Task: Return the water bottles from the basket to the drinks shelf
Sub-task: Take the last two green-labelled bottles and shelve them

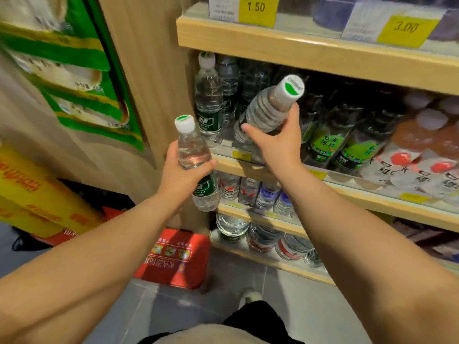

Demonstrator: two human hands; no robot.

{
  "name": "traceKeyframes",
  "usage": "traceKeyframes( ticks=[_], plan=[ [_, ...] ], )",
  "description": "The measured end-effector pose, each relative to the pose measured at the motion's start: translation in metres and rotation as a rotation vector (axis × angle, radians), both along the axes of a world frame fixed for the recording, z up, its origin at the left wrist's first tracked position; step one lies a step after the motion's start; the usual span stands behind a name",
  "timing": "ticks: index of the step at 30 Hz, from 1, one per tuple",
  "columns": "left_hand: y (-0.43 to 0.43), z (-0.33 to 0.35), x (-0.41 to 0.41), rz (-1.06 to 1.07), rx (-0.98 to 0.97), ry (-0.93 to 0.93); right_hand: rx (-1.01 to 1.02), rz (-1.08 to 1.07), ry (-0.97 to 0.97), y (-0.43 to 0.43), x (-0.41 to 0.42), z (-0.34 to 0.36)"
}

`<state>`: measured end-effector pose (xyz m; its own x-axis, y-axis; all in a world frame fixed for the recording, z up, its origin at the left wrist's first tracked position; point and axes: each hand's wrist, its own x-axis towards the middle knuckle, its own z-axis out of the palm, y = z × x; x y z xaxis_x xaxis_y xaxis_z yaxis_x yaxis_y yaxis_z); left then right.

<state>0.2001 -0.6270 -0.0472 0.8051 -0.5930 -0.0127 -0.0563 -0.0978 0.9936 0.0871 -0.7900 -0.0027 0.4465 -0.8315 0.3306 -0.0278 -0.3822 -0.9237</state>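
Bottles of water fill both hands. The left grip is wrapped round the middle of a small clear bottle, cap up, held below and just left of the green-labelled bottle that stands at the end of the drinks shelf. The right grip clasps a second bottle by its ribbed upper body. It is tilted, with the cap up and outward and the base pointing in just right of that standing bottle. The basket is out of view.

Both look full, so probably weighty for their size, with thin walls that would give under a hard squeeze and smooth plastic that could slip. A hold round the ribbed waist seems safest, as the cap end offers little purchase. The tilted one likely needs righting before its base meets the board beside the standing bottle.
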Motion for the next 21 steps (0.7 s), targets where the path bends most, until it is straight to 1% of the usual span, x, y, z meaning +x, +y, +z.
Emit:
traceKeyframes(
  ticks=[3,7,10,15,21],
  plan=[
    [-0.004,-0.003,0.003,0.0,0.002,-0.008,-0.05,0.02,0.076,-0.008,0.016,-0.01],
    [-0.005,-0.007,0.005,-0.016,0.011,0.005,0.023,0.036,0.207,-0.017,0.032,-0.023],
    [-0.003,-0.006,0.005,-0.014,0.039,0.014,0.072,0.03,0.251,-0.024,0.048,-0.02],
    [-0.003,-0.002,0.005,-0.019,0.027,0.04,0.089,0.016,0.35,-0.038,0.065,-0.022],
    [0.003,-0.001,0.003,-0.076,-0.007,0.077,0.04,0.068,0.474,-0.046,0.06,-0.048]
  ],
)
